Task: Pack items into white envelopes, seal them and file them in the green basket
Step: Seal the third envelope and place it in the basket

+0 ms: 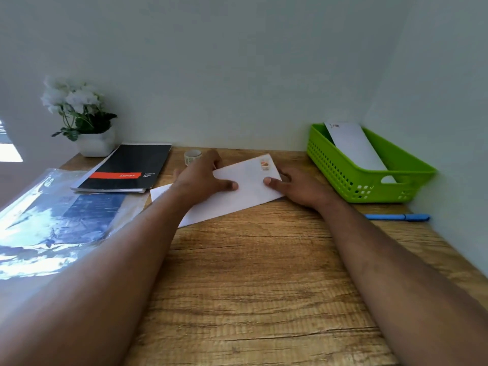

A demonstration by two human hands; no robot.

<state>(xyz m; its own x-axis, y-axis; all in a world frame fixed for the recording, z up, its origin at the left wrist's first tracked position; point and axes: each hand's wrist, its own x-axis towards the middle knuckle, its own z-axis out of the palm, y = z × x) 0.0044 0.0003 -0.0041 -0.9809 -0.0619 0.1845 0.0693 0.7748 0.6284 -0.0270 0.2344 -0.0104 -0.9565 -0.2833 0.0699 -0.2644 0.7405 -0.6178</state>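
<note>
Head view of a wooden desk (264, 286) during envelope packing. A white envelope (237, 196) lies flat and slantwise at the far middle of the desk, face up, with a small stamp or sticker (265, 164) near its far right corner. The left hand (200, 178) rests on the envelope's left half, thumb laid across the paper and fingers reaching over the far edge; the right hand (298, 187) holds the right end, thumb on top and fingers apparently beneath or beside the edge, so that both hands appear to pinch or steady the envelope rather than lie spread. Whether the flap is closed cannot be told, as the flap side faces down. The green basket (369, 191) stands at the right against the wall, near the right hand, and already contains one white filed envelope (356, 146) leaning along it. Judged from this, one envelope is done, and the one in hand is close to filing. A tape roll (192, 156), a black notepad (129, 167), a plastic sleeve (52, 220), a blue pen (396, 217) and a potted plant (81, 120) are also present.
</note>
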